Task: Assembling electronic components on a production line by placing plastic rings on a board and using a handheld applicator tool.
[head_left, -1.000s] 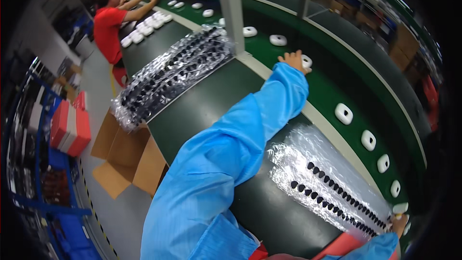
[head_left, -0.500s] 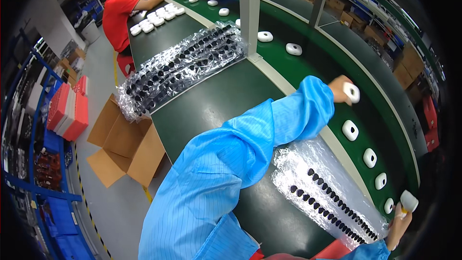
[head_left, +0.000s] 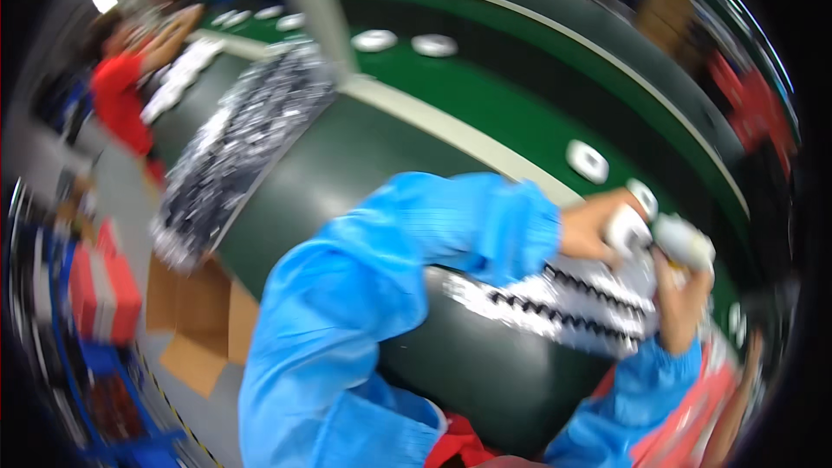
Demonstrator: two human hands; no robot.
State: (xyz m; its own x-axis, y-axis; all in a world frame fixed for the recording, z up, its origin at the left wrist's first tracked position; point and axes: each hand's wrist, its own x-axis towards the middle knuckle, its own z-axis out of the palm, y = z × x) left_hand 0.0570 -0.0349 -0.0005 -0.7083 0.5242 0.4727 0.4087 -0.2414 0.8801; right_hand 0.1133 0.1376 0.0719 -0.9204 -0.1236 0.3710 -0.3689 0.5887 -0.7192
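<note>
My left hand (head_left: 594, 227) is closed around a white rounded housing (head_left: 626, 230) with a dark opening, held over the near edge of the green conveyor belt (head_left: 511, 108). Right beside it, my right hand (head_left: 683, 299) grips a pale rounded object (head_left: 683, 243) with a yellowish spot; motion blur hides its kind. The two held pieces are close together, and I cannot tell whether they touch. Just beyond my left hand, another white housing (head_left: 588, 161) lies on the belt. Below my hands, clear plastic sheeting (head_left: 472, 293) with rows of small black parts (head_left: 555, 310) covers the dark green table.
A metal post (head_left: 316, 13) stands at the belt's near edge. Left of it lies a plastic-wrapped batch of black parts (head_left: 243, 134). An open cardboard box (head_left: 195, 312) sits beyond the table's left edge. At the far left, a person in red (head_left: 121, 91) works by white housings.
My left hand has drawn nearer with the housing, and my right hand has risen leftward with its object, bringing them together. The whole view has turned and blurred.
</note>
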